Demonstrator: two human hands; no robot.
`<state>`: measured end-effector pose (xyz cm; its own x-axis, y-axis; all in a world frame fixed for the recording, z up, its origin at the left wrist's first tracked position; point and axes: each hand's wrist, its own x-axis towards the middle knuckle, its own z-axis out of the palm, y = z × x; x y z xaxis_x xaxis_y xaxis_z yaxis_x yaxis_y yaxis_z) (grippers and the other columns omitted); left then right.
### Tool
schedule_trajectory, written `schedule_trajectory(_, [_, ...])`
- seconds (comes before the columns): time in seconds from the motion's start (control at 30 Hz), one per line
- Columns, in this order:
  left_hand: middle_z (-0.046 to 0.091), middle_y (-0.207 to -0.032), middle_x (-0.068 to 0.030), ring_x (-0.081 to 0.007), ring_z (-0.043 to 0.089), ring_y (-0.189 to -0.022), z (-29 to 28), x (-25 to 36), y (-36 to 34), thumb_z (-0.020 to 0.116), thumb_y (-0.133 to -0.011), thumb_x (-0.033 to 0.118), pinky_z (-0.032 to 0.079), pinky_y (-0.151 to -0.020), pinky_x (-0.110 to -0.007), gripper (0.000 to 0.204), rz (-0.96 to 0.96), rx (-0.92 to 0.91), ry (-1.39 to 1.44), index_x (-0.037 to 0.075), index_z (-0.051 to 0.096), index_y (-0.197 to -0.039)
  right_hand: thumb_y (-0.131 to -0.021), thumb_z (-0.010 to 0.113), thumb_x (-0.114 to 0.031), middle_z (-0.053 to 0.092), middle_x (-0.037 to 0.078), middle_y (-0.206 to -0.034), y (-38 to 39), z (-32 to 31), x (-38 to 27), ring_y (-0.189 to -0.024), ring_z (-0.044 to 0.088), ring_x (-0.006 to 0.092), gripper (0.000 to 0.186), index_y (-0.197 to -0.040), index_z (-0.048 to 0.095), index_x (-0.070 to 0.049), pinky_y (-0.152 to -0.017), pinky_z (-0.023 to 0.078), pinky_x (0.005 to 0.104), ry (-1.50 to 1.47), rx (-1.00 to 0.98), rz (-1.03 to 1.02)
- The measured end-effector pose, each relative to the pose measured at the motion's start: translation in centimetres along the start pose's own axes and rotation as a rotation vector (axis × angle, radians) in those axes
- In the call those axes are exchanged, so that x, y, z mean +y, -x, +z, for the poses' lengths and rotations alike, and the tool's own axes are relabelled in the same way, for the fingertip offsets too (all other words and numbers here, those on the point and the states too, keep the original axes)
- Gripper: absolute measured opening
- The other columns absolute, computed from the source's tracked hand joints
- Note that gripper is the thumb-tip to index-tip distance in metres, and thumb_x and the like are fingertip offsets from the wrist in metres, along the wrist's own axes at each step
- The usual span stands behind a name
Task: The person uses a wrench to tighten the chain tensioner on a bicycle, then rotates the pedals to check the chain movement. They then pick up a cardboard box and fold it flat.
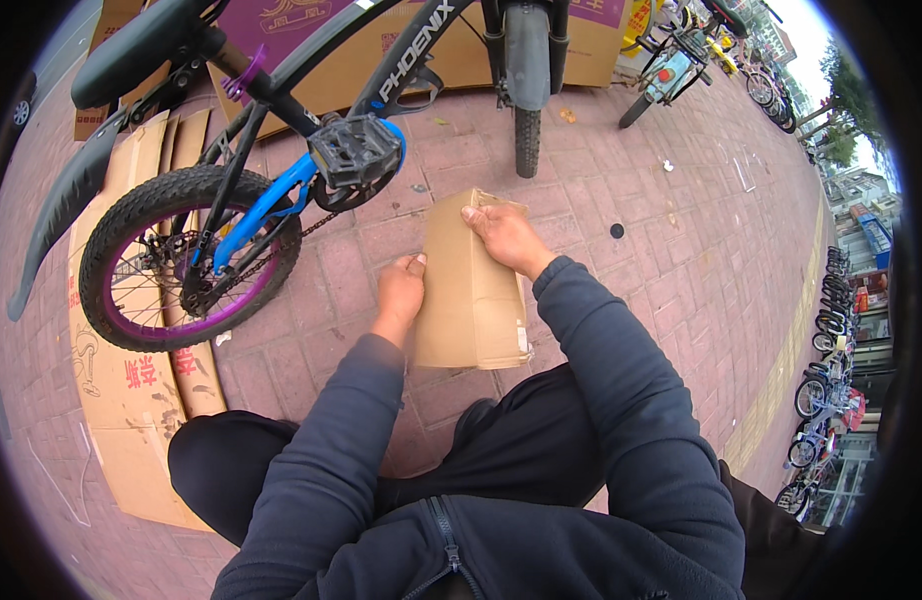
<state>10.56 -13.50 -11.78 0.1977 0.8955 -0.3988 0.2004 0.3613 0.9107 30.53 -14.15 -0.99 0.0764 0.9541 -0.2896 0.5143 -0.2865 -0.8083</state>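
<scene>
Cardboard box, right of the bicycle's rear wheel: the left hand, nearer the wheel, curls onto the box's side; the right hand, farther off, grips its upper end.

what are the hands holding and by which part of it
A brown cardboard box: the right hand grips it near its far end, the left hand holds its left side.

I observe one plain brown cardboard box at the centre of my head view. Its long axis runs near-to-far, with a lengthwise edge dividing two visible faces. A small white label sits near the near right corner.
</scene>
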Motion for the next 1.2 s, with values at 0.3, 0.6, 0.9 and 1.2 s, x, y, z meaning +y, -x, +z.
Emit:
schedule_trajectory(0.3, [0.027, -0.156, -0.0349, -0.0421, 0.05, -0.133, 0.6, 2.1, -0.7, 0.08, -0.082, 0.051, 0.047, -0.104, -0.046, 0.098, 0.26, 0.171, -0.211, -0.011, 0.038, -0.145, -0.082, 0.078, -0.026, 0.071, 0.024, -0.098, 0.4, 1.6, -1.3, -0.095, 0.067, 0.0422, 0.037, -0.108, 0.072, 0.0, -0.084, 0.052, 0.046, 0.496, -0.321, -0.203])
schedule_trajectory(0.6, [0.064, -0.124, -0.0297, -0.0401, 0.064, -0.115, -1.5, 4.5, 0.5, 0.079, -0.077, 0.044, 0.049, -0.099, -0.044, 0.089, 0.117, 0.192, 0.063, -0.014, 0.042, -0.134, -0.082, 0.077, -0.034, 0.072, 0.023, -0.097, 0.6, 4.2, -1.8, -0.095, 0.067, 0.0435, 0.037, -0.105, 0.074, -0.004, -0.085, 0.053, 0.0472, 0.633, -0.296, -0.244])
schedule_trajectory(0.9, [0.068, -0.112, -0.0281, -0.0362, 0.069, -0.1, -3.9, 0.1, -1.0, 0.077, -0.078, 0.034, 0.053, -0.09, -0.042, 0.068, -0.37, 0.175, 0.067, -0.016, 0.059, -0.12, -0.078, 0.065, -0.012, 0.071, 0.016, -0.082, 4.7, 8.7, -6.1, -0.081, 0.07, 0.0371, 0.01, -0.08, 0.072, -0.005, -0.073, 0.054, 0.0472, 0.768, -0.397, -0.699])
schedule_trajectory(1.2, [0.07, -0.113, -0.0254, -0.0313, 0.068, -0.104, -4.4, -2.2, -2.2, 0.068, -0.082, 0.021, 0.052, -0.087, -0.042, 0.048, -0.269, 0.298, 0.31, -0.016, 0.066, -0.114, -0.083, 0.08, -0.039, 0.073, 0.021, -0.094, 0.2, 2.8, -3.6, -0.094, 0.07, 0.0385, 0.044, -0.11, 0.074, -0.005, -0.082, 0.054, 0.0472, 0.624, -0.202, 0.005])
